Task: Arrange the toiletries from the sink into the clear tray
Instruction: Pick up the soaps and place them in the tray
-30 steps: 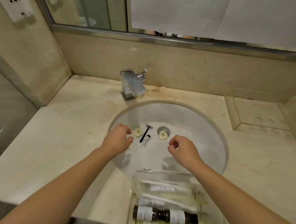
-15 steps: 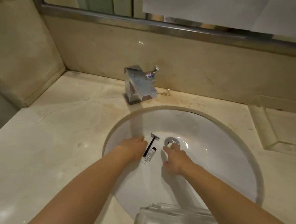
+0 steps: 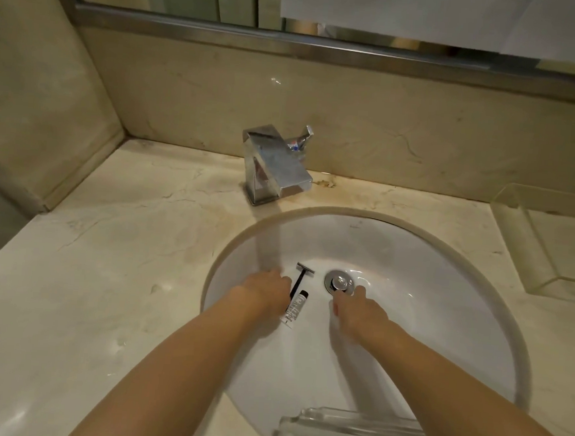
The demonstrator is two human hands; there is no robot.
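Note:
In the white sink (image 3: 444, 297) a black-handled razor (image 3: 300, 278) and a small white tube (image 3: 294, 308) lie side by side, left of the metal drain (image 3: 339, 282). My left hand (image 3: 267, 293) is palm down just left of the razor, fingers curled over the spot where a round soap lay; that soap is hidden. My right hand (image 3: 361, 311) sits just below the drain, fingers closed. The soap that lay on the drain is out of sight. The clear tray's (image 3: 349, 433) far rim shows at the bottom edge.
A chrome faucet (image 3: 276, 166) stands behind the sink. A second clear tray (image 3: 546, 242) sits on the marble counter (image 3: 104, 290) at the right, against the wall. A mirror runs along the top.
Both hands dropped into the sink and closed over the two round soaps, which no longer show. The drain is uncovered now. The view tilted toward the sink, so most of the near tray left the frame.

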